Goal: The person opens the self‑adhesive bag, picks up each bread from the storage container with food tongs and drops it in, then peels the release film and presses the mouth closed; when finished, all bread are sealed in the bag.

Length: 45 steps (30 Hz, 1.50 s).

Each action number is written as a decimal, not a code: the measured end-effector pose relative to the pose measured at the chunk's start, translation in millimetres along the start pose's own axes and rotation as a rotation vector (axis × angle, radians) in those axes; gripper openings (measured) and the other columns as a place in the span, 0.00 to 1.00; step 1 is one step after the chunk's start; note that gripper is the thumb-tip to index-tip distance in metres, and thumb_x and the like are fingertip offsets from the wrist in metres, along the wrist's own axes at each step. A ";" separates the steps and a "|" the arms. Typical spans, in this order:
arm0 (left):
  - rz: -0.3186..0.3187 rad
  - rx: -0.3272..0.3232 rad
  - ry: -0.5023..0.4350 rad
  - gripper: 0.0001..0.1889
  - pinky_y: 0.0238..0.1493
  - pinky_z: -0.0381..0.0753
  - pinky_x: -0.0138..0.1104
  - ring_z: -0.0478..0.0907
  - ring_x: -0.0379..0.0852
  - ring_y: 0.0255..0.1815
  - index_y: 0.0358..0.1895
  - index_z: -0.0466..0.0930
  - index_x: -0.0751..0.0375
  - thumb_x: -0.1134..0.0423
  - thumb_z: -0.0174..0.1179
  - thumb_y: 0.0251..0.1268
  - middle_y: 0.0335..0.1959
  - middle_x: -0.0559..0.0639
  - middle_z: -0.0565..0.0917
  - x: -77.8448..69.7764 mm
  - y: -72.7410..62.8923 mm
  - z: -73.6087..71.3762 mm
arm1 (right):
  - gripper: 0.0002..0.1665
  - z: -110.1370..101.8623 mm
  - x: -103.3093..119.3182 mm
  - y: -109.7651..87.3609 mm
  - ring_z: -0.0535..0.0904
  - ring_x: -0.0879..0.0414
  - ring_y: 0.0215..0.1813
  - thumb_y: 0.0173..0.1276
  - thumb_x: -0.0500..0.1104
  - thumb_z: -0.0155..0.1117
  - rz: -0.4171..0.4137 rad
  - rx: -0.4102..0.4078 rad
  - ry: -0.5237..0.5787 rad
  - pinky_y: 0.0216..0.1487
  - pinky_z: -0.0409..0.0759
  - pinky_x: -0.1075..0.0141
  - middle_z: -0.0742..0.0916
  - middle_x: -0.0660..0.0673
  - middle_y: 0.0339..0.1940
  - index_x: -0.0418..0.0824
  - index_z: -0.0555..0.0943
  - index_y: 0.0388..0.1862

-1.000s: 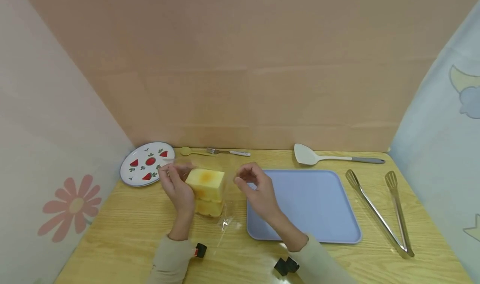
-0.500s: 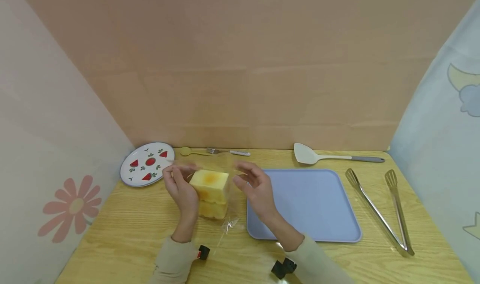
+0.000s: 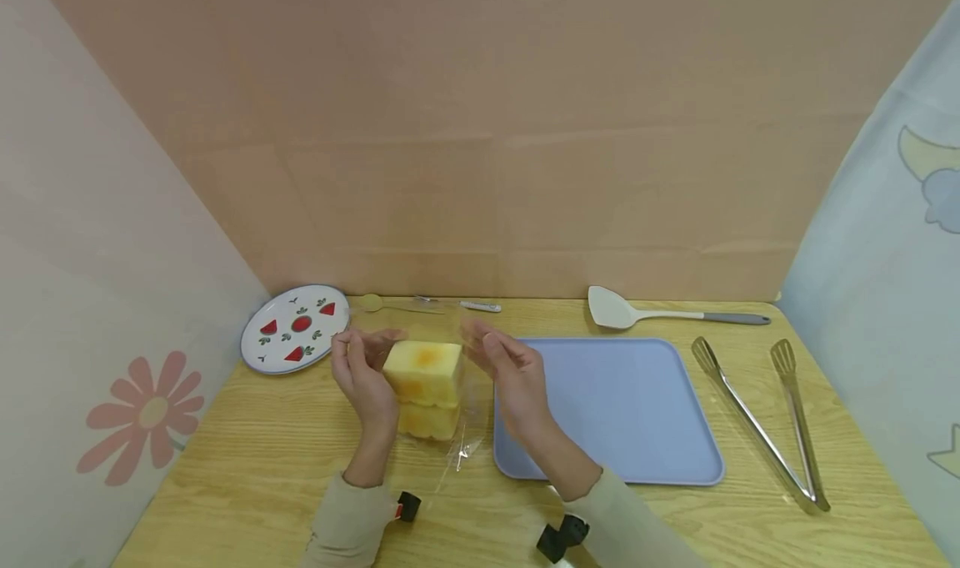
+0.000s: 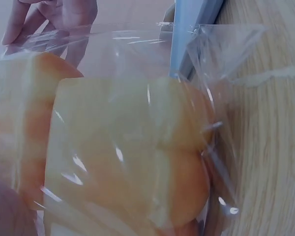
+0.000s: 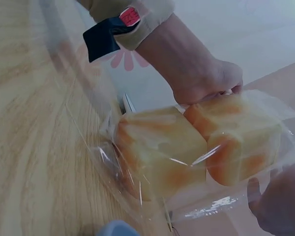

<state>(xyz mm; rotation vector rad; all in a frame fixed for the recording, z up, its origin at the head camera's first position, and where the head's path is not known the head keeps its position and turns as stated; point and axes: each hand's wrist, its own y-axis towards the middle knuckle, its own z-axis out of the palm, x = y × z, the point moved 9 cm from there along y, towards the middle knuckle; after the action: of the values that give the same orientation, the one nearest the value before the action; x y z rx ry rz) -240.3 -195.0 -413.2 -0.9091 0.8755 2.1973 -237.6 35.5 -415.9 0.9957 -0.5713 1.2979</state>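
A clear plastic bag (image 3: 467, 447) holds two yellow blocks of bread with browned patches, the upper bread block (image 3: 423, 366) stacked over the lower one (image 3: 427, 422) in the head view. My left hand (image 3: 367, 389) is at the bag's left side, thumb and fingers pinching the plastic near its far edge. My right hand (image 3: 522, 389) is on the opposite side, its fairly straight fingers touching the film. In the right wrist view, the bread blocks (image 5: 162, 152) lie side by side, with the left hand (image 5: 206, 81) behind them. Plastic glare blurs some fingertips.
A blue tray (image 3: 615, 418) lies right of the bag, partly under the right forearm. Beyond are metal tongs (image 3: 757, 434) and a spatula (image 3: 611, 308). At the back left are a watermelon-patterned plate (image 3: 273, 305), a yellow spoon (image 3: 371, 303) and a fork (image 3: 480, 306).
The bag with the bread has shifted slightly right with my left hand. My right hand's fingers have straightened against the bag, and its film now spreads higher between the hands.
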 end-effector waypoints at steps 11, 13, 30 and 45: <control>0.041 0.036 0.100 0.20 0.43 0.91 0.32 0.93 0.44 0.35 0.40 0.73 0.67 0.58 0.43 0.95 0.31 0.57 0.92 -5.1 1.0 1.5 | 0.16 3.9 -10.7 -3.4 0.85 0.56 0.71 0.91 0.49 0.58 0.121 0.073 0.102 0.75 0.80 0.55 0.92 0.58 0.62 0.61 0.93 0.58; 0.053 0.042 0.117 0.20 0.43 0.90 0.32 0.93 0.44 0.35 0.43 0.73 0.70 0.58 0.43 0.95 0.35 0.60 0.92 -7.0 1.5 1.4 | 0.16 4.6 -10.6 -3.7 0.86 0.56 0.70 0.91 0.49 0.58 0.121 0.085 0.103 0.75 0.80 0.55 0.92 0.58 0.62 0.61 0.93 0.57; 0.454 0.044 0.434 0.11 0.73 0.69 0.41 0.75 0.51 0.66 0.51 0.74 0.73 0.69 0.62 0.73 0.59 0.62 0.79 -71.2 -13.5 24.5 | 0.16 8.9 -8.6 -5.5 0.86 0.60 0.69 0.90 0.45 0.60 0.118 0.110 0.169 0.72 0.82 0.58 0.93 0.59 0.60 0.60 0.94 0.55; 0.991 0.619 0.752 0.10 0.46 0.84 0.46 0.84 0.58 0.43 0.45 0.91 0.65 0.62 0.65 0.84 0.43 0.58 0.88 -91.9 -77.6 100.8 | 0.12 9.6 -5.3 -6.2 0.88 0.59 0.63 0.85 0.44 0.68 0.111 0.083 0.177 0.74 0.81 0.53 0.94 0.57 0.56 0.60 0.95 0.52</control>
<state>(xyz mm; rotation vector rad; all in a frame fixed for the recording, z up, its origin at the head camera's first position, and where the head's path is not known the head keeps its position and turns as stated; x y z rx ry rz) -167.7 -97.3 -314.2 -1.1051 2.6370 1.9697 -231.1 24.7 -417.3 0.9161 -0.4446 1.5021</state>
